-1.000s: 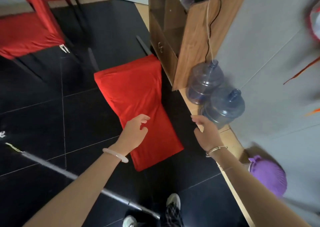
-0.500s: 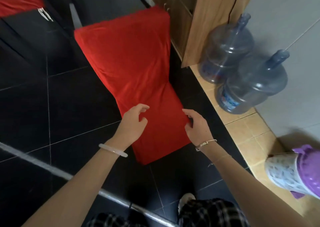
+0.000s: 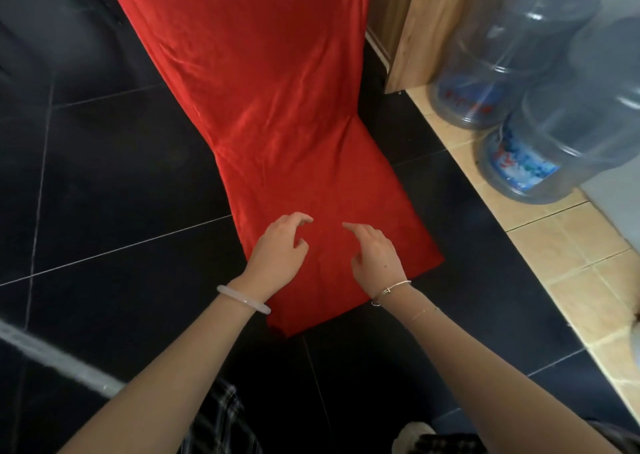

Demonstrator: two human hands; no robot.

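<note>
A red fabric cover (image 3: 263, 100) stretches over a chair, from the wide part at the top of the view down to a narrower end near me. Both my hands hover over that near end. My left hand (image 3: 280, 249), with a pale bangle on the wrist, has loosely curled fingers and holds nothing. A thin bracelet circles the wrist of my right hand (image 3: 375, 254), whose fingers are relaxed and point left, a short gap from the left hand. I cannot tell whether either hand touches the cloth.
Two large blue water jugs (image 3: 540, 131) stand on the tan tile strip (image 3: 568, 246) at the right, beside a wooden cabinet (image 3: 412, 31). The floor is black tile (image 3: 114, 190). My shoe (image 3: 412, 434) and checked trousers show at the bottom.
The view has closed in on the red cover. Both hands moved inward from its side edges to over its near end, now close together.
</note>
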